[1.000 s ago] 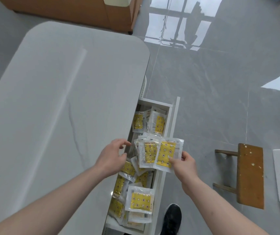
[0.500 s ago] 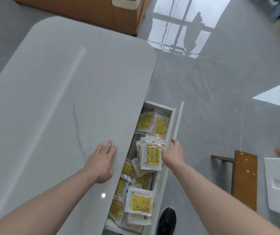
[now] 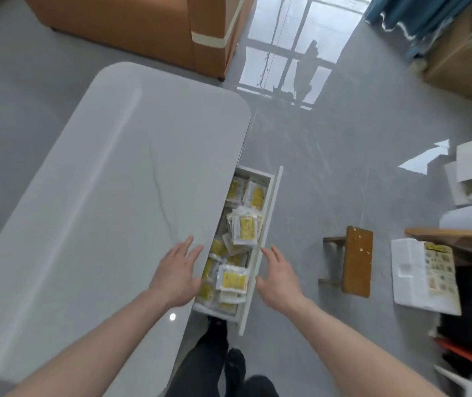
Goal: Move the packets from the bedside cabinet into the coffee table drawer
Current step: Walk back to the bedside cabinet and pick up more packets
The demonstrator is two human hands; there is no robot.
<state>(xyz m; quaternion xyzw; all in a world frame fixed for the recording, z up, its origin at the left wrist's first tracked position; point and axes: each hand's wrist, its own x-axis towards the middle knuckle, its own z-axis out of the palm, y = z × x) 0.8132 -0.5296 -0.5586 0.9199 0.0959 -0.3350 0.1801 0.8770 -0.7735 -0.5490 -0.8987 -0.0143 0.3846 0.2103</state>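
Here the right hand (image 3: 279, 277), fingers straight and empty, lay against the drawer front (image 3: 260, 250), the packets (image 3: 233, 279) just left of it. The left hand (image 3: 176, 272) rested flat and slack on the tabletop (image 3: 100, 196). The drawer's long axis ran away from both hands, the right one nearer.

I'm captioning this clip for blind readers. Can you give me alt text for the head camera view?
Seen from above, the left hand rests open on a grey coffee table while the right hand is open at the front panel of its pulled-out drawer, full of yellow packets.
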